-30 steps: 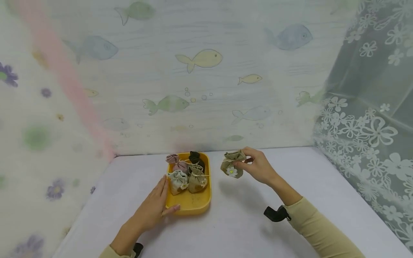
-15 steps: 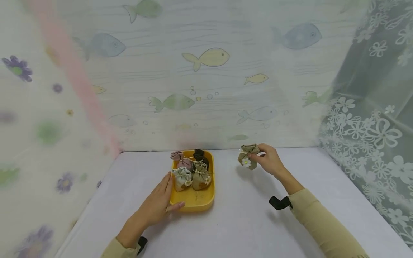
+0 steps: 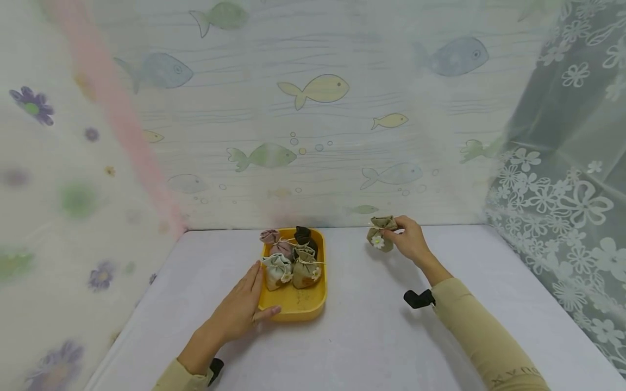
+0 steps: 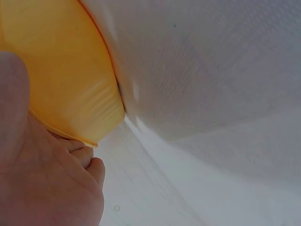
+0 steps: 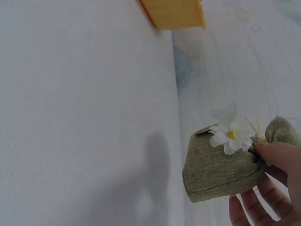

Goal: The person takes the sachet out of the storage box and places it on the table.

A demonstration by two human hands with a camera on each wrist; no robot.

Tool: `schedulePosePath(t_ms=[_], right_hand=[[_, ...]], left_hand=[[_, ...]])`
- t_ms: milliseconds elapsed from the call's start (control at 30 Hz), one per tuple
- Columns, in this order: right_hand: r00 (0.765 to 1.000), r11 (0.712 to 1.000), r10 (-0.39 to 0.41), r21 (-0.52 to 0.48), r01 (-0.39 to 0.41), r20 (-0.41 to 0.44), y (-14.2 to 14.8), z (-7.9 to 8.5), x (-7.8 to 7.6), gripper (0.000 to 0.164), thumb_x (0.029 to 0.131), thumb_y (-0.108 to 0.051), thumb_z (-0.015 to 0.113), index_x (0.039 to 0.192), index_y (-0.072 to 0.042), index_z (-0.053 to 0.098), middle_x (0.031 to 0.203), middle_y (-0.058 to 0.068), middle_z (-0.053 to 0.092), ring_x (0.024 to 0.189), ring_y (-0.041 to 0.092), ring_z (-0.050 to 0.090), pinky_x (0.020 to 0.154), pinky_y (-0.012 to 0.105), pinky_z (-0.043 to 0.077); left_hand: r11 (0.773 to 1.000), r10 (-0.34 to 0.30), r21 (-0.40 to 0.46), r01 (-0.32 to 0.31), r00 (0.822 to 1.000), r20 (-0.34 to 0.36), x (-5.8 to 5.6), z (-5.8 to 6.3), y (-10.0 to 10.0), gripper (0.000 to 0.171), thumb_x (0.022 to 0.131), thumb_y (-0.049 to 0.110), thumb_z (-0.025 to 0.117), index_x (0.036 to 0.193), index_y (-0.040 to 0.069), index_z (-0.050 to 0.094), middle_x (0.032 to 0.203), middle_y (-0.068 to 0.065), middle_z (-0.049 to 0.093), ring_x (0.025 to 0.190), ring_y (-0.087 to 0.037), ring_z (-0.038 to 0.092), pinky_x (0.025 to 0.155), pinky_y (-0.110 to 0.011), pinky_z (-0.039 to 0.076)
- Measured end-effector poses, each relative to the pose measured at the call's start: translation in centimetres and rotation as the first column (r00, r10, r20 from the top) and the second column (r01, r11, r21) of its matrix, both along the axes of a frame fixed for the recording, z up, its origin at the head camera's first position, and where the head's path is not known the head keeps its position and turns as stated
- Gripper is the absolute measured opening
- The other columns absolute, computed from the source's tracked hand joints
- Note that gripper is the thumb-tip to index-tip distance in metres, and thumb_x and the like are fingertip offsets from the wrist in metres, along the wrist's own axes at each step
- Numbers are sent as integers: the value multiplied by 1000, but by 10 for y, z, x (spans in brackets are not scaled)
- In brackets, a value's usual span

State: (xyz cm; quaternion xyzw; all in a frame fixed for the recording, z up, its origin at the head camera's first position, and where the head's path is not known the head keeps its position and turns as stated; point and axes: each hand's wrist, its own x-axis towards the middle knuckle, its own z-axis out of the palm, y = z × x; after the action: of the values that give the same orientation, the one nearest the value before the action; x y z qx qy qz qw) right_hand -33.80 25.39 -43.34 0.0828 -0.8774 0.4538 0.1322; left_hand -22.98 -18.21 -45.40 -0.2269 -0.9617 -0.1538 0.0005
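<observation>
My right hand (image 3: 411,239) pinches the tied neck of a small olive-green cloth pouch (image 3: 383,243), holding it above the table to the right of the tray. A white flower (image 5: 231,135) with a yellow middle decorates the pouch in the right wrist view. My left hand (image 3: 236,308) lies against the left side of a yellow tray (image 3: 293,314), fingers straight along its wall and thumb over the near corner. Inside the tray are a pink pouch (image 3: 281,247), a dark pouch (image 3: 304,238), a pale pouch (image 3: 276,274) and a tan pouch (image 3: 304,275).
A white cloth covers the table (image 3: 362,336). Behind it hangs a curtain (image 3: 313,184) printed with fish; flower-patterned sheets close off both sides. A black wrist mount (image 3: 418,298) sticks out by the right sleeve.
My right hand has carried the olive-green pouch to the right and slightly farther back, away from the tray. The left hand keeps its place on the tray as the view shifts slightly.
</observation>
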Motion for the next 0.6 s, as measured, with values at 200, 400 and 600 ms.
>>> schedulePosePath(t_ms=[200,400,600], right_hand=[[999,998,-51,21,51,12,8,-11,-7,25,97,-13,71,114,5,69,120,22,63,114,39,59,82,37,51],[997,996,-82,39,81,15,15,-16,-7,26,97,-13,70,115,7,68,119,24,63,112,40,59,83,38,50],[994,993,-110,51,110,-3,23,-18,-7,26,97,-12,71,114,8,68,118,25,64,111,40,59,82,37,49]], left_hand=[[1000,5,0,-5,1000,5,-2,-4,0,106,97,62,60,159,-9,13,168,-27,7,154,-43,16,122,-58,23],[1000,4,-5,-4,1000,3,-2,-6,-2,106,97,63,59,160,-9,12,169,-26,6,154,-43,16,122,-58,23],[1000,-12,-2,12,1000,-7,-4,-5,-2,104,98,60,60,159,-9,14,168,-27,7,155,-42,16,122,-57,23]])
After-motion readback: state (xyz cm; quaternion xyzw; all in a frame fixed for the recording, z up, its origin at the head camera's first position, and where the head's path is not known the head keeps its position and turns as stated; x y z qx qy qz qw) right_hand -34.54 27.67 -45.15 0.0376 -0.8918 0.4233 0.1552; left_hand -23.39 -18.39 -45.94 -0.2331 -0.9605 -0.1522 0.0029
